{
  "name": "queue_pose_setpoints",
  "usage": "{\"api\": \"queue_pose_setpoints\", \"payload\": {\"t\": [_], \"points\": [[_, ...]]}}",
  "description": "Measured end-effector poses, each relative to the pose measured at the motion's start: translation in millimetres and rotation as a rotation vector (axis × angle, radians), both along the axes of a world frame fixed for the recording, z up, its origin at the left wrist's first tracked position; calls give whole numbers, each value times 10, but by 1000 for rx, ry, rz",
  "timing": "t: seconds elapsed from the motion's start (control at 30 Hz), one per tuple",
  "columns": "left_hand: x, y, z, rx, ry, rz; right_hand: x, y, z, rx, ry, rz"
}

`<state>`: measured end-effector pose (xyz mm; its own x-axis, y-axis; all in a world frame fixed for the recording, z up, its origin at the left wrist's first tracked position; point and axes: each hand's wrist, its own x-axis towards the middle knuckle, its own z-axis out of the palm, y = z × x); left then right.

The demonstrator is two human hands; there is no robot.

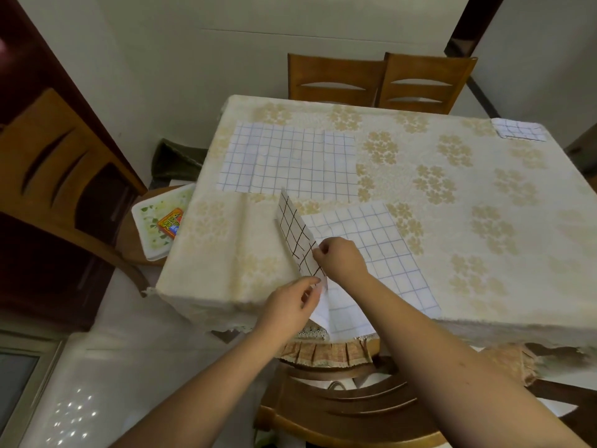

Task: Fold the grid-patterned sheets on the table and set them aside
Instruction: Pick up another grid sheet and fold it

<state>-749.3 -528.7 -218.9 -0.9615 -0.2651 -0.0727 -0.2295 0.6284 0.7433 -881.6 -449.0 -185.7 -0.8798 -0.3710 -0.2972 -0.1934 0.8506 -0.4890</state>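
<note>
Hands, left (pixel 292 303) and right (pixel 340 258), pinch the brown-grid sheet (pixel 298 242) upright between them.

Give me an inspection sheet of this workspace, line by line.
Surface: table under a cream floral tablecloth.
Job's things: flat blue-grid sheet far left; near blue-grid sheet overhanging the front edge; folded blue-grid piece at the far right corner; brown-grid sheet lifted.
Clutter: nothing seen on the table.
Grips: left hand and right hand both pinch the brown-grid sheet.
Cables: nothing seen.
Surroundings: two wooden chairs beyond; tray on a chair at left.
</note>
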Motion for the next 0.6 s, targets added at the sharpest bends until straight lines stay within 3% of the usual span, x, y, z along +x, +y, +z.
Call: {"api": "queue_pose_setpoints", "payload": {"t": [0.17,0.33,0.6], "points": [[-198,129,-24,254,-6,206,-416,429,126,-83,-59,-6],[-515,322,-203,267,-53,296,-901,937,139,-74,-88,-13],[-987,578,-630,422,-311,373,-1440,1574,-130,-117,-118,-114]]}}
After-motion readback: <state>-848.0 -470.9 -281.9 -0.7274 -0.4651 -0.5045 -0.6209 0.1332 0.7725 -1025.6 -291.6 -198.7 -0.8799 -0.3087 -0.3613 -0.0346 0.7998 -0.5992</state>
